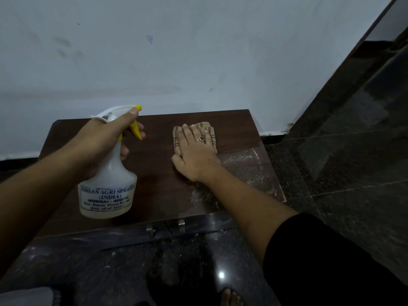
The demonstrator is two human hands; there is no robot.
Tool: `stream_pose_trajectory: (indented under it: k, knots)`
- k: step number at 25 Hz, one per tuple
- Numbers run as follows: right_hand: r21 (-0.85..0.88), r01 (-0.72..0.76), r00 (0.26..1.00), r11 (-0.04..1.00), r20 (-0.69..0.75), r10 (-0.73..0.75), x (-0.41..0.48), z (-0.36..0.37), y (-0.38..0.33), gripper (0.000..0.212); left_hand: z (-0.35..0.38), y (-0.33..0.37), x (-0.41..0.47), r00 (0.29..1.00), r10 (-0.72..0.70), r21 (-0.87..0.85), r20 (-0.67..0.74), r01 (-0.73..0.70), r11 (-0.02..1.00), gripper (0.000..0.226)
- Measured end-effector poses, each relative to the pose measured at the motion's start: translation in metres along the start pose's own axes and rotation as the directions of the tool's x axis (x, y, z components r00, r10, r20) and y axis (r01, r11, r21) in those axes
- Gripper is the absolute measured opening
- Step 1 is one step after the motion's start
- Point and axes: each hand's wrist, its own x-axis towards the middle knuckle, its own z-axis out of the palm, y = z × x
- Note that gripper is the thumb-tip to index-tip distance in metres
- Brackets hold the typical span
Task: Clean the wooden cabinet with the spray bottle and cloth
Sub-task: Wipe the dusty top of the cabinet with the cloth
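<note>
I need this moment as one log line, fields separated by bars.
left hand: grips spray bottle | right hand: presses cloth flat | cabinet top: whitish marks at right

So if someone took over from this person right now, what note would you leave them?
Left hand grips the spray bottle over the wooden cabinet top, fingers at the yellow trigger.
Right hand presses flat on the folded checked cloth, toward the back of the top.
Done: left and middle look dark and wiped.
Left: whitish dusty streaks on the front right part; wipe there.
</note>
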Motion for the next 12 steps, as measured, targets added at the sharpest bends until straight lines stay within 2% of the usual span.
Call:
stream_pose_trajectory:
  k: [3, 12]
  knots:
    - [0.004, 0.018, 1.000, 1.000, -0.001, -0.018, -0.003, -0.001, 0.011, 0.080, 0.002, -0.001, -0.004, 1.000, 0.009, -0.007, -0.009, -0.010, 1.000, 0.041]
    - [-0.028, -0.206, 0.978, 0.978, -0.012, 0.206, -0.019, -0.018, 0.129, 0.072, 0.012, -0.005, -0.006, 1.000, 0.002, -0.046, -0.005, -0.002, 0.999, 0.046]
